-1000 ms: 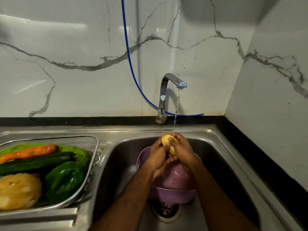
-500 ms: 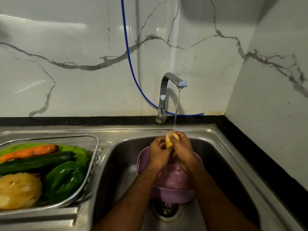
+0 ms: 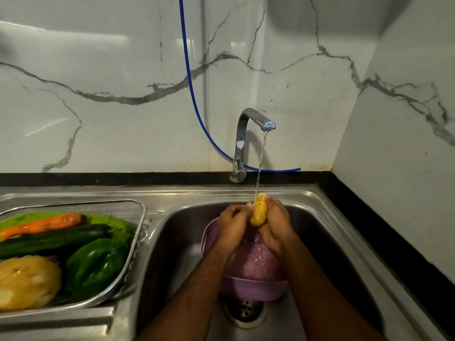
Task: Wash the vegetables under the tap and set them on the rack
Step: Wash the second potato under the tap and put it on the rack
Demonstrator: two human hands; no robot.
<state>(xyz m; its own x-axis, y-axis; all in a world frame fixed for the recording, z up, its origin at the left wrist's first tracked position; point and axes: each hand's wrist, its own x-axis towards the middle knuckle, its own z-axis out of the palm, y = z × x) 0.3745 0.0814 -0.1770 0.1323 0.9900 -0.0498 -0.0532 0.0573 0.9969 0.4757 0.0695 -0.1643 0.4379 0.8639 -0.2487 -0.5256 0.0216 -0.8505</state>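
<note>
Marble-veined wall (image 3: 98, 70) backs steel sink (image 3: 344, 230) bordered by black counter (image 3: 394, 242).

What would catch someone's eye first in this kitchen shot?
Probably the yellow potato held between the left hand and right hand under the tap's thin stream, above a purple bowl in the sink. Next, the rack on the left, holding bright vegetables.
</note>
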